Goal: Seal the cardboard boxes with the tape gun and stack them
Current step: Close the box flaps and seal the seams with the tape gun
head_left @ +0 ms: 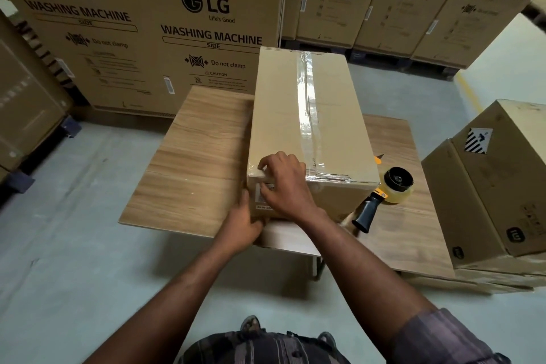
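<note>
Looking down in a storeroom, we see tall washing-machine cartons (pixel 141 26) lining the left side and the back, standing over a pale grey floor (pixel 74 216). A wood-grain table (pixel 189 162) stands before us, and the cardboard box (pixel 280 103) lies lengthwise on its middle, its near end close to the table's near edge. Our left hand (pixel 242 224) grasps the box at its near left lower corner, thumb up along the side edge. Our right hand (pixel 283 180) curls over the near top edge by the left corner, gripping the box. Clear tape (pixel 307 103) runs along the top seam and across that near edge. Just right of the box's near right corner, the tape gun (pixel 384 195) lies on the table, black handle pointing toward the near edge. Beyond the table's right edge stand stacked brown boxes (pixel 487 186).
</note>
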Demonstrator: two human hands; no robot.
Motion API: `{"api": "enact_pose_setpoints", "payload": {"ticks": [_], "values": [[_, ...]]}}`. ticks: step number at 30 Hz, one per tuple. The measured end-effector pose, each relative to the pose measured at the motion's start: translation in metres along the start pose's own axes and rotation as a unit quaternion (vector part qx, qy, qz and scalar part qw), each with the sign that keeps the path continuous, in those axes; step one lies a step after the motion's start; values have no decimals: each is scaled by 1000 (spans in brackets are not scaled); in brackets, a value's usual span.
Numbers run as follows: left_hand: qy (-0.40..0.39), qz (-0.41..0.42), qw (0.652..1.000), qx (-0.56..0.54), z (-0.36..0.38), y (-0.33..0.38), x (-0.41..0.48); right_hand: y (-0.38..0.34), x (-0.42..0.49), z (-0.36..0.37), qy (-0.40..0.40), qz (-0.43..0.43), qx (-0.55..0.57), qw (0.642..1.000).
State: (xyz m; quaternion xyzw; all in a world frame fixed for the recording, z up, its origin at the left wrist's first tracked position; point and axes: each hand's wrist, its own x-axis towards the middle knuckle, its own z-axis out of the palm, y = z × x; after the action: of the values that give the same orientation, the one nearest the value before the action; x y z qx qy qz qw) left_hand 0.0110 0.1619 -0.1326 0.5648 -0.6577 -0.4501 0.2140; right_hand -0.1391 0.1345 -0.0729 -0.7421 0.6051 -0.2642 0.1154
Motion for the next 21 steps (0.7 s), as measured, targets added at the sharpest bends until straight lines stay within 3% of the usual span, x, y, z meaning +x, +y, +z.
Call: {"api": "enact_pose_setpoints", "payload": {"ticks": [3, 6, 8, 12, 16, 21], "values": [[60, -41, 997, 18, -8, 3, 2, 4, -10, 2, 59, 10, 48, 997], [179, 107, 972, 112, -15, 23, -4, -2, -20, 3, 148, 17, 86, 985], [154, 206, 943, 212, -16, 42, 2, -6, -23, 6, 158, 0, 49, 986], [78, 217, 889, 396, -8, 44, 17, 5, -42, 13, 13, 5, -167, 986], [98, 255, 881, 386, -21, 37, 14, 50, -73, -4, 5, 55, -219, 974], [99, 230, 908, 335, -26, 38, 13, 106, -96, -52, 49, 174, -234, 955]]}}
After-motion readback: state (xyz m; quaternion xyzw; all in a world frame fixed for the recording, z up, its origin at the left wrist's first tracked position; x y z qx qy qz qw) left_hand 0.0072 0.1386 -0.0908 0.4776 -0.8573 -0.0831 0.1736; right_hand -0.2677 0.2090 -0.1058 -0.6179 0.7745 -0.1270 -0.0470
